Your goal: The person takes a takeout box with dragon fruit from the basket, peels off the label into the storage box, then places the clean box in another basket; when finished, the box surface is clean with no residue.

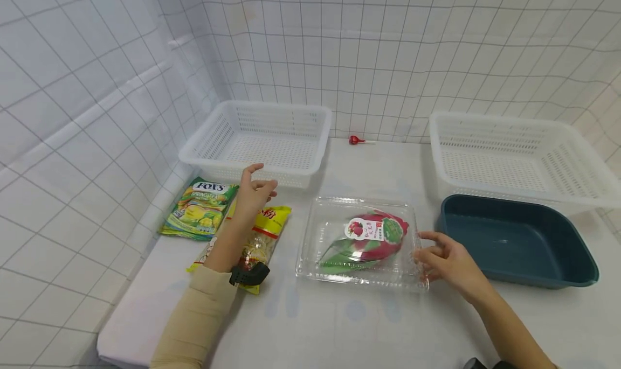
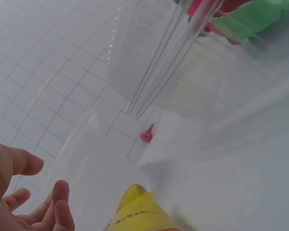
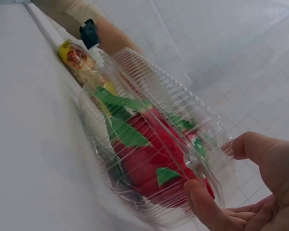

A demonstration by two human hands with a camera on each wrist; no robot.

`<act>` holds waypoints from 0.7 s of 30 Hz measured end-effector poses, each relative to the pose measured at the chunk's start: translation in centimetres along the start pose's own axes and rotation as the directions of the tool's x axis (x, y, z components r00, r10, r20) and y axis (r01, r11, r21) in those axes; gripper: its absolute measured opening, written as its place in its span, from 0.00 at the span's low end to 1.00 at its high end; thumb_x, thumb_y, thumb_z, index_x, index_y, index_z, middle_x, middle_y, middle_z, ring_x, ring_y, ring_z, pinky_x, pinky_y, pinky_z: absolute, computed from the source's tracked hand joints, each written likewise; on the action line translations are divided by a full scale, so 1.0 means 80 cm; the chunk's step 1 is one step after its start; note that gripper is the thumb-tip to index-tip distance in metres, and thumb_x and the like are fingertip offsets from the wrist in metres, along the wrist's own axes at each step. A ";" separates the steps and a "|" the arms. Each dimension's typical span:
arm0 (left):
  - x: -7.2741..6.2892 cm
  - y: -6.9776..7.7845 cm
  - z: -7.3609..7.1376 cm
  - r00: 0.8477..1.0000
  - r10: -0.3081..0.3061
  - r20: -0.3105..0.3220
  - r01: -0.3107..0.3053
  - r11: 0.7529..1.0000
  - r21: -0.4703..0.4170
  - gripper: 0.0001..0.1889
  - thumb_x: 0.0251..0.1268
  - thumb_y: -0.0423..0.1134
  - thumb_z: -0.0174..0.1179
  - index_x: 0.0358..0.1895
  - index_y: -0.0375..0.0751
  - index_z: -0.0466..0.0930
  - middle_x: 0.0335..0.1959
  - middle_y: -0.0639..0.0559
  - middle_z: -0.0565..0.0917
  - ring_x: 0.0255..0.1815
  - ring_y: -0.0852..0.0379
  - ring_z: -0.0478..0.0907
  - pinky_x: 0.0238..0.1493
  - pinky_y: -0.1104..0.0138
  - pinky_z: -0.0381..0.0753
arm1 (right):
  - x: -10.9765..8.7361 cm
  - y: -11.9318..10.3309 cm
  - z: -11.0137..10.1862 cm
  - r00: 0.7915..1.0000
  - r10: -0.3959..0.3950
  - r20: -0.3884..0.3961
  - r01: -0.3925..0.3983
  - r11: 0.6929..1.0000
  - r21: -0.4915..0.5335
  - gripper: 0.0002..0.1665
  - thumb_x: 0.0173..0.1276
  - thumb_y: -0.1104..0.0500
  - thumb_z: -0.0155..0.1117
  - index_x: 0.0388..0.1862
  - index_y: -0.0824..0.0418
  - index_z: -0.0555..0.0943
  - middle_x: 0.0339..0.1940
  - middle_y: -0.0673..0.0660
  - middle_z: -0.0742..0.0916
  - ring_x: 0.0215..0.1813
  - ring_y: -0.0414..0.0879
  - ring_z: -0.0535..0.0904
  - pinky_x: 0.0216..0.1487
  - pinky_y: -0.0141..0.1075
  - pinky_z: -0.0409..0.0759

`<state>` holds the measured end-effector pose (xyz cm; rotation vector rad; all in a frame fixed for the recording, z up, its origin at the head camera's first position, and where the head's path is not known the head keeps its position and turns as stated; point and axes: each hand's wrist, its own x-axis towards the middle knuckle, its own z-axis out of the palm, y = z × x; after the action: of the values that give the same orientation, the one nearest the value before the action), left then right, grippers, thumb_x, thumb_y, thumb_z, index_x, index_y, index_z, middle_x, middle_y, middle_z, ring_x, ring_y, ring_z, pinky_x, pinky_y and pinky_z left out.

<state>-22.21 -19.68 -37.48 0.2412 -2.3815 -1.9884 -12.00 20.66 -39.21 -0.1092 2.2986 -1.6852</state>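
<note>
A clear plastic clamshell box lies closed in the middle of the table. Inside it is a red and green dragon fruit with a printed label on top. My right hand holds the box's right edge, fingertips and thumb against its side; the right wrist view shows this hand close up. Held in the air with loosely bent fingers, my left hand is above a yellow and clear food packet and touches nothing that I can see. Its forearm covers part of that packet. A green Fox's Spring Tea bag lies left of it.
A white perforated basket stands at the back left, and another white basket at the back right. In front of the right basket sits a dark teal tub. A red lollipop lies by the back wall between the baskets.
</note>
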 end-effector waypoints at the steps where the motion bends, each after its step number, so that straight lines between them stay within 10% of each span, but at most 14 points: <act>1: -0.005 0.000 0.003 1.000 0.016 0.019 -0.016 1.000 0.024 0.31 0.72 0.40 0.57 0.73 0.47 0.55 0.51 0.37 0.78 0.47 0.41 0.79 0.55 0.54 0.75 | -0.001 -0.002 -0.001 1.000 -0.001 -0.008 0.001 0.999 -0.033 0.35 0.70 0.57 0.63 0.69 0.73 0.63 0.43 0.66 0.86 0.32 0.48 0.83 0.33 0.40 0.84; 12: -0.057 -0.004 0.035 0.981 0.078 0.177 -0.098 0.989 0.111 0.22 0.72 0.41 0.57 0.65 0.39 0.68 0.51 0.40 0.77 0.51 0.40 0.76 0.52 0.59 0.75 | -0.006 -0.024 -0.014 0.984 -0.124 -0.130 0.067 0.925 -0.373 0.33 0.64 0.47 0.69 0.60 0.67 0.75 0.32 0.55 0.84 0.24 0.49 0.77 0.24 0.35 0.76; 21: -0.088 -0.017 0.060 0.971 0.149 0.189 -0.172 0.979 0.113 0.22 0.70 0.37 0.57 0.64 0.36 0.69 0.59 0.34 0.73 0.58 0.41 0.74 0.58 0.49 0.73 | 0.007 -0.041 -0.003 0.899 -0.383 -0.211 0.240 0.835 -0.495 0.18 0.63 0.57 0.71 0.50 0.64 0.82 0.32 0.52 0.83 0.32 0.40 0.75 0.28 0.30 0.72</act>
<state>-15.67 -14.25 -39.20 -0.1324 -2.5459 -1.8606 -12.96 19.74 -36.13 -0.3730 3.0275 -1.3187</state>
